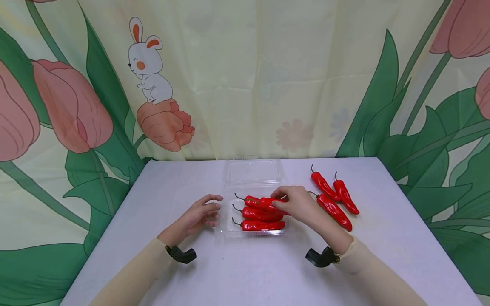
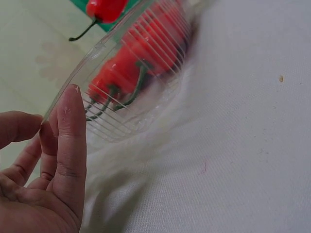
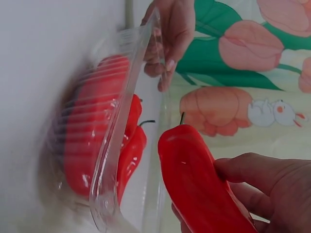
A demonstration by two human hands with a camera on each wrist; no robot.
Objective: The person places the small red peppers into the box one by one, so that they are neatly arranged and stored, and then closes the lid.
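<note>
My right hand (image 1: 296, 204) pinches a glossy red chili pepper (image 3: 189, 174) between thumb and fingers, above the clear plastic box (image 1: 229, 232). Inside the box three more red peppers lie side by side, green stems to the left; the front pepper (image 1: 263, 225) is nearest me, and the back pepper (image 1: 250, 200) is partly covered by the held one. At the box's left side is my left hand (image 1: 199, 216), fingers loosely spread. In the left wrist view its fingertips (image 2: 71, 99) are right at the rim.
The box's clear lid (image 1: 252, 172) is folded back toward the curtain (image 1: 237, 85). To the right on the white table (image 1: 183, 182) lie three loose red peppers, a back pepper (image 1: 324, 185), a right pepper (image 1: 346, 197) and a front pepper (image 1: 334, 211).
</note>
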